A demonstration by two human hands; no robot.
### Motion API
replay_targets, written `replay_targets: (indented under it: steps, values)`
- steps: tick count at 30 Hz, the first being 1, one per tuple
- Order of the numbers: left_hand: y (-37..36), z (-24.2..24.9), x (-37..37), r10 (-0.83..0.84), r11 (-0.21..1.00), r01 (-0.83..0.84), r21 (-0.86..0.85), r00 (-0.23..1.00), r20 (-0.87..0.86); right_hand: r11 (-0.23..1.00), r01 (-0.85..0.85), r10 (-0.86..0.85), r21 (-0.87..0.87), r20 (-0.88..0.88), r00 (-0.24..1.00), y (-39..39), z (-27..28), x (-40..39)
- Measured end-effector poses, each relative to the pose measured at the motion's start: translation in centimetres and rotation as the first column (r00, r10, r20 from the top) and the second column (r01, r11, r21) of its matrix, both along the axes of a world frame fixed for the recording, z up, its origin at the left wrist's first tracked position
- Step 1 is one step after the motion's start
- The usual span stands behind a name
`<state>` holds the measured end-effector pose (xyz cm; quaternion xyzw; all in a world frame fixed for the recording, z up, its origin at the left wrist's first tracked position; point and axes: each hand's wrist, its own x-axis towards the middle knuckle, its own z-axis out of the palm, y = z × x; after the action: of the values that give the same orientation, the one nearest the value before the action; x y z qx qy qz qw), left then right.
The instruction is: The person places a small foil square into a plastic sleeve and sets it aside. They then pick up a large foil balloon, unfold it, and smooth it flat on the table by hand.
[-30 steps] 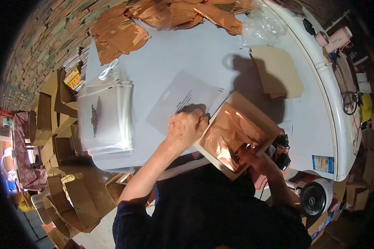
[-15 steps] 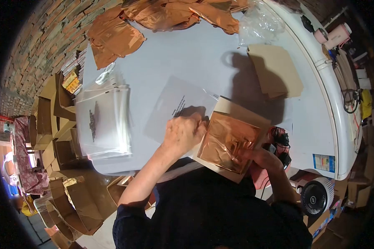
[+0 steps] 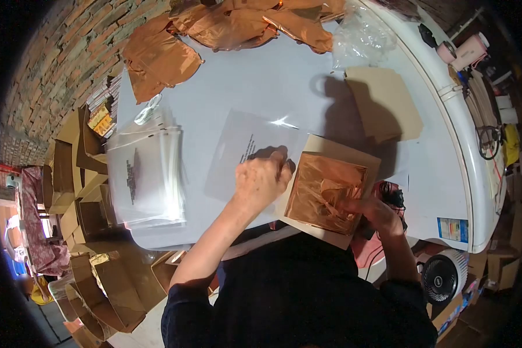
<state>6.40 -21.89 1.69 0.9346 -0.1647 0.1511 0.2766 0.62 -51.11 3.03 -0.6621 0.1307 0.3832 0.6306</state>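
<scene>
A foil-faced card (image 3: pixel 313 191) was held at a slant over the near edge of the white table (image 3: pixel 255 75), its copper-coloured film framed by bare tan board. Its right side was clamped by the right hand (image 3: pixel 381 213), with a digit laid across the film. The left hand (image 3: pixel 262 178) was set apart from the right, fingers curled, beside the card's left edge and over a printed clear sleeve (image 3: pixel 232 151) lying flat on the table. Whether the sleeve or the card's edge was pinched there could not be told, as the fingertips were hidden.

The card was judged light and fairly stiff, its film thin, slick and easily creased. A hold on the bare border, with support underneath, would be kinder than pressure on the film. The sleeve was judged limp and slippery, best taken by its edge.

More clear sleeves (image 3: pixel 148 174) were stacked to the left, tan sheets (image 3: pixel 383 104) were laid to the right, and crumpled copper film (image 3: pixel 226 26) was heaped at the far edge.
</scene>
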Motion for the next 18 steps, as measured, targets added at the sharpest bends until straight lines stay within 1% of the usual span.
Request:
replay_targets:
  steps: [3,6,8,10,12,13,15,16,18]
  values:
    - [-0.2,0.8,-0.3,0.015,0.999,-0.008,0.035,0.977,-0.213,0.999,0.004,-0.005,-0.032,-0.024,1.000,1.3,1.7,0.5]
    - [0.0,0.1,-0.2,-0.018,0.999,0.021,0.031,0.995,-0.093,0.995,0.020,-0.023,-0.093,-0.023,0.999,3.0,4.2,0.9]
    - [0.3,0.0,-0.4,-0.008,1.000,0.008,0.001,0.997,-0.079,0.991,0.029,-0.035,-0.129,-0.045,0.998,3.2,4.5,1.0]
    - [0.4,0.1,-0.4,0.006,1.000,-0.006,-0.007,0.997,-0.081,0.996,-0.033,0.024,-0.088,-0.100,0.995,3.3,5.4,1.4]
    - [0.6,0.7,-0.7,0.025,1.000,-0.024,0.007,0.994,-0.103,1.000,-0.021,0.020,-0.007,-0.072,0.997,3.4,5.0,1.4]
    - [0.6,1.0,-0.9,-0.006,1.000,0.008,0.023,0.995,-0.098,0.998,0.020,-0.019,0.055,-0.020,1.000,3.5,3.7,1.0]
    - [0.8,1.4,-1.3,-0.069,0.996,0.074,0.057,0.994,-0.089,0.995,0.063,-0.064,0.074,0.011,0.998,4.2,3.0,0.6]
    - [0.8,1.3,-1.6,-0.070,0.995,0.075,0.061,0.995,-0.073,0.997,0.066,-0.066,0.029,-0.010,0.998,4.9,3.1,0.4]
    - [0.6,0.8,-1.8,-0.072,0.995,0.074,0.071,0.997,-0.035,1.000,0.010,-0.010,-0.011,-0.036,0.999,5.4,2.7,0.2]
